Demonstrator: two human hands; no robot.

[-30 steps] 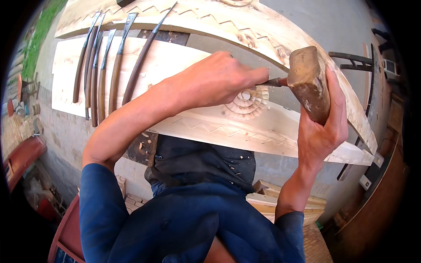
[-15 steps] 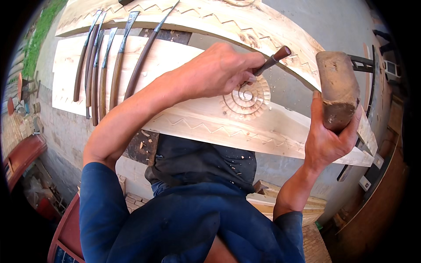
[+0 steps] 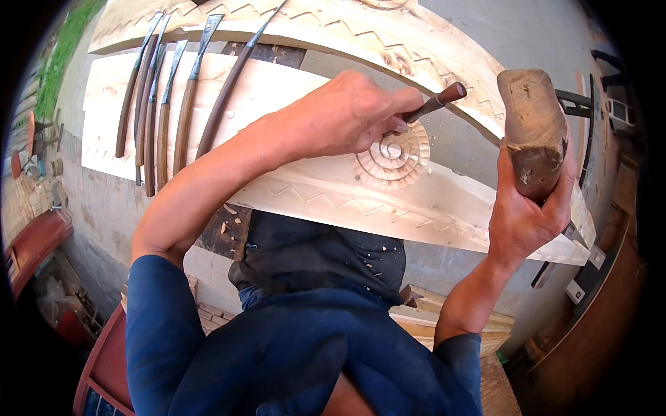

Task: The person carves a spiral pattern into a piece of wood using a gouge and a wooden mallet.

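Observation:
My left hand (image 3: 361, 114) is closed around a chisel (image 3: 444, 97) with a dark reddish-brown handle. The handle leans up to the right, and its blade end is hidden under my fingers. Just below the hand, a round spiral carving (image 3: 397, 163) with scalloped rings is cut into a pale wooden board (image 3: 326, 184). My right hand (image 3: 531, 222) grips a worn block-shaped wooden mallet (image 3: 534, 128), raised to the right of the chisel and apart from it. The fingers wrap its sides, and the part inside my grip is partly hidden.
Several long-handled chisels (image 3: 187, 104) lie side by side on the board's left part. A second pale board (image 3: 388, 41) with a zigzag line lies beyond. Wood chips (image 3: 227, 218) are scattered on a dark support near my lap. A red curved piece (image 3: 38, 243) stands at far left.
The mallet and my right hand have shifted slightly up and to the right. The chisel handle tilts a little further rightward and lower in my left hand.

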